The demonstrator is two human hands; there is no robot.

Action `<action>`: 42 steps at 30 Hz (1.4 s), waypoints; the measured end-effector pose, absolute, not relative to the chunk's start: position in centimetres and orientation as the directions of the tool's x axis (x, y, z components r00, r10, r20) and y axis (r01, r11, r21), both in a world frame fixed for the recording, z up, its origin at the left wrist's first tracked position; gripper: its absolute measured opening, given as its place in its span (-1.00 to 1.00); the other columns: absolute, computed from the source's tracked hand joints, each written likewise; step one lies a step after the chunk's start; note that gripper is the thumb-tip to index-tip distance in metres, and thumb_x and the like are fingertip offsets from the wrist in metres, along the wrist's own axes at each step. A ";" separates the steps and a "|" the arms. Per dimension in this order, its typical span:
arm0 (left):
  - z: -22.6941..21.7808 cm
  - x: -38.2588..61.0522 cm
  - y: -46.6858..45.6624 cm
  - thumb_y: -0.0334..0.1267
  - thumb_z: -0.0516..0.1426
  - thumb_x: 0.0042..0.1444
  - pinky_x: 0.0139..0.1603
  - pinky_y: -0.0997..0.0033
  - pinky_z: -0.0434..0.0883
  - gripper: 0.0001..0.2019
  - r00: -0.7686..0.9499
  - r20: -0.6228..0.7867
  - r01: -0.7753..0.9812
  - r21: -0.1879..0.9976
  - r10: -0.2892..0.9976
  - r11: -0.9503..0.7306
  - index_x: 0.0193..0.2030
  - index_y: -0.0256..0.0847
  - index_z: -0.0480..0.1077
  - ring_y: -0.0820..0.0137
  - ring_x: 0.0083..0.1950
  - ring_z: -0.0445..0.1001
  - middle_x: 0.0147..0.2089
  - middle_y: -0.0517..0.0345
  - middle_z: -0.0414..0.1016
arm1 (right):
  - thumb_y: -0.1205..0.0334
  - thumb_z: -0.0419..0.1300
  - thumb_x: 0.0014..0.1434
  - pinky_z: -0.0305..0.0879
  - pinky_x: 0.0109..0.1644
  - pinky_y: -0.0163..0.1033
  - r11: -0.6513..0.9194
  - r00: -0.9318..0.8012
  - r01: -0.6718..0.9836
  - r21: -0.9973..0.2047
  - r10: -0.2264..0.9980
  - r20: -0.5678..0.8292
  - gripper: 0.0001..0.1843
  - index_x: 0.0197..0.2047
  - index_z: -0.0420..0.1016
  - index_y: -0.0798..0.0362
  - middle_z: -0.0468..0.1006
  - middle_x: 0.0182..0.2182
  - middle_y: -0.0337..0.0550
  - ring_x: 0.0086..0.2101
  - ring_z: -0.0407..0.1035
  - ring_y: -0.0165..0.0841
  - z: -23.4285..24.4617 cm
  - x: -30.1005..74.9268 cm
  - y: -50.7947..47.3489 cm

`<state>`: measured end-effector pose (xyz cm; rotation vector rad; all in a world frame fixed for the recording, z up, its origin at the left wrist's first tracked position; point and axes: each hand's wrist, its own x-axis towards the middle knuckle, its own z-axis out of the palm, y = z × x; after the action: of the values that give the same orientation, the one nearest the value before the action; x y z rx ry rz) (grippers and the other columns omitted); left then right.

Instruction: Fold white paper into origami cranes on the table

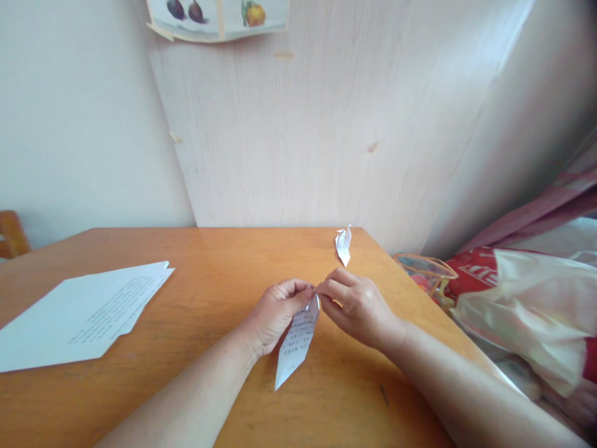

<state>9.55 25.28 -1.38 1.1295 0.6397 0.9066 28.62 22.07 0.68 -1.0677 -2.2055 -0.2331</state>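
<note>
A folded piece of printed paper [296, 343], narrow and pointed at its lower end, hangs above the wooden table [214, 292]. My left hand [277, 311] pinches its upper tip with curled fingers. My right hand [357, 306] pinches the same tip from the right, fingertips meeting those of the left. A finished small folded paper figure [344, 244] lies on the table just beyond my right hand, near the far right corner.
Printed white sheets [84, 314] lie on the table's left side. Plastic bags [517, 305] and a small wire-rimmed basket [426, 270] sit off the table's right edge. A pale wood panel [303, 124] stands behind. A wooden chair back [12, 233] shows far left.
</note>
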 end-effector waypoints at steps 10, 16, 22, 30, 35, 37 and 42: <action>-1.4 9.6 25.3 -0.05 0.37 0.04 -0.23 0.40 0.28 -0.69 0.493 0.026 -0.278 0.952 0.870 0.129 -0.27 -0.27 0.50 0.41 -0.32 0.40 -0.34 0.15 0.49 | 0.31 0.13 0.30 0.27 -0.26 -0.27 0.642 -0.423 0.749 -0.166 0.656 0.625 -0.89 -0.19 0.50 0.05 0.49 -0.30 -0.12 -0.33 0.40 -0.36 0.7 28.7 21.9; -1.1 9.6 25.2 -0.04 0.38 0.02 -0.21 0.39 0.31 -0.68 0.472 0.033 -0.267 0.958 0.881 0.107 -0.27 -0.27 0.52 0.41 -0.32 0.40 -0.34 0.15 0.49 | 0.40 0.12 0.23 0.26 -0.30 -0.28 0.626 -0.337 0.737 -0.255 0.667 0.665 -0.87 -0.19 0.46 0.05 0.49 -0.35 -0.16 -0.38 0.37 -0.38 0.9 28.8 22.0; -1.0 9.6 25.1 -0.03 0.39 0.00 -0.20 0.39 0.32 -0.67 0.453 0.025 -0.276 0.955 0.891 0.113 -0.28 -0.26 0.52 0.40 -0.31 0.42 -0.34 0.14 0.51 | 0.40 0.13 0.22 0.28 -0.31 -0.29 0.635 -0.318 0.703 -0.321 0.684 0.656 -0.88 -0.20 0.46 0.04 0.49 -0.37 -0.18 -0.40 0.37 -0.39 0.8 28.7 22.1; -1.1 9.8 25.1 -0.06 0.37 0.03 -0.19 0.38 0.31 -0.69 0.443 0.033 -0.254 0.963 0.896 0.091 -0.25 -0.26 0.52 0.39 -0.29 0.42 -0.32 0.13 0.51 | 0.30 0.16 0.27 0.26 -0.29 -0.29 0.597 -0.339 0.768 -0.232 0.687 0.643 -0.95 -0.22 0.46 0.04 0.50 -0.34 -0.17 -0.37 0.40 -0.39 0.6 28.4 22.0; -1.1 9.9 25.0 -0.05 0.38 0.01 -0.23 0.41 0.30 -0.68 0.443 0.037 -0.248 0.965 0.896 0.083 -0.26 -0.26 0.52 0.39 -0.31 0.41 -0.34 0.14 0.50 | 0.31 0.15 0.26 0.20 -0.34 -0.28 0.571 -0.341 0.805 -0.161 0.668 0.661 -0.93 -0.27 0.45 0.05 0.49 -0.38 -0.17 -0.41 0.37 -0.39 0.6 28.1 21.9; -1.1 9.9 25.0 -0.05 0.38 0.01 -0.25 0.42 0.29 -0.68 0.442 0.039 -0.250 0.965 0.896 0.081 -0.27 -0.25 0.52 0.41 -0.32 0.40 -0.35 0.15 0.49 | 0.33 0.14 0.25 0.18 -0.34 -0.28 0.566 -0.346 0.813 -0.140 0.662 0.665 -0.91 -0.29 0.45 0.05 0.49 -0.40 -0.18 -0.42 0.36 -0.39 0.6 28.0 21.9; -1.3 9.9 25.1 -0.04 0.37 0.01 -0.26 0.41 0.30 -0.68 0.446 0.040 -0.250 0.965 0.894 0.081 -0.28 -0.26 0.52 0.40 -0.33 0.41 -0.35 0.15 0.50 | 0.35 0.13 0.25 0.16 -0.34 -0.26 0.535 -0.319 0.835 -0.128 0.660 0.680 -0.88 -0.35 0.41 0.05 0.48 -0.44 -0.17 -0.43 0.34 -0.37 0.2 27.7 22.0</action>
<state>9.89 25.12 -1.26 1.1852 0.6912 0.9654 27.67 21.98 0.15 -1.2061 -2.0777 -0.3219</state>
